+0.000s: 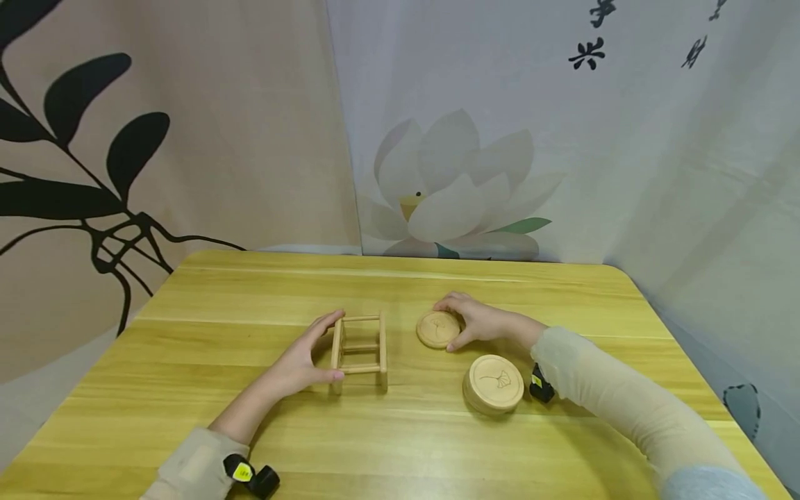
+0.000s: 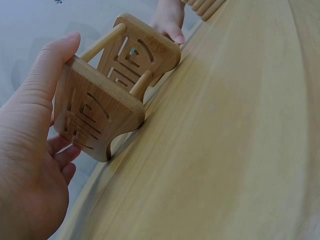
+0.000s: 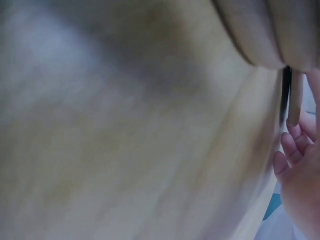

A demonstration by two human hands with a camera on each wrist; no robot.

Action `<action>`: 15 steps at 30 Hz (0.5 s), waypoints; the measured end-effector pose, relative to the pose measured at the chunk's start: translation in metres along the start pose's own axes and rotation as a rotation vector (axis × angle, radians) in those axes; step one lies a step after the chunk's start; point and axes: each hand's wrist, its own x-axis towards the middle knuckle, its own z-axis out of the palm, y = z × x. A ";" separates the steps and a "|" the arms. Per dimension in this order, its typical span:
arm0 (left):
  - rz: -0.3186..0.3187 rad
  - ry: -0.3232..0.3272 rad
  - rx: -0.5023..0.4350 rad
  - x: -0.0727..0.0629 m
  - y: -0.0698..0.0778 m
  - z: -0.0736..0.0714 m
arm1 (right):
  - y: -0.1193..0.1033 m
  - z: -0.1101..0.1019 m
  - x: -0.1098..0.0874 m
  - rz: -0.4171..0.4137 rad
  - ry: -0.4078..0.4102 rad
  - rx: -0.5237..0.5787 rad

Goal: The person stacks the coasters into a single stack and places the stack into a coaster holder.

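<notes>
A small wooden rack (image 1: 360, 349) of dowels between two carved end panels stands mid-table. My left hand (image 1: 325, 347) grips its left end panel, thumb on the near edge and fingers over the far edge. The left wrist view shows the rack (image 2: 107, 100) close up in my left hand (image 2: 50, 100). To its right lies a round wooden coaster (image 1: 437, 328) with an engraved leaf. My right hand (image 1: 453, 323) curls round it, thumb on the near rim. A stack of like coasters (image 1: 494, 383) sits nearer me. The right wrist view is blurred, showing only fingertips (image 3: 270, 30).
The yellow wooden table (image 1: 187, 361) has rounded far corners and printed fabric screens close behind and to both sides. Bare tabletop stretches left of the rack and along the near edge. My right forearm (image 1: 625, 410) lies over the near right part.
</notes>
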 end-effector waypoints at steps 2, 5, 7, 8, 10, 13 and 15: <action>0.001 0.000 0.003 0.000 0.000 0.000 | -0.001 -0.001 -0.001 0.008 0.008 0.004; 0.001 0.004 0.006 0.000 0.000 0.000 | -0.002 -0.002 -0.001 0.022 0.013 0.012; 0.005 0.006 0.006 0.001 0.000 0.000 | -0.002 -0.003 -0.002 0.023 0.018 0.019; 0.005 0.007 0.005 0.001 0.000 -0.001 | -0.002 -0.003 -0.003 0.026 0.018 0.018; 0.006 0.007 0.004 0.001 0.000 -0.001 | -0.002 -0.003 -0.003 0.027 0.022 0.012; 0.013 0.007 0.008 0.000 -0.001 -0.001 | -0.001 -0.004 -0.005 0.040 0.031 0.018; 0.013 0.009 0.008 0.000 -0.001 -0.001 | -0.001 -0.004 -0.005 0.045 0.044 0.018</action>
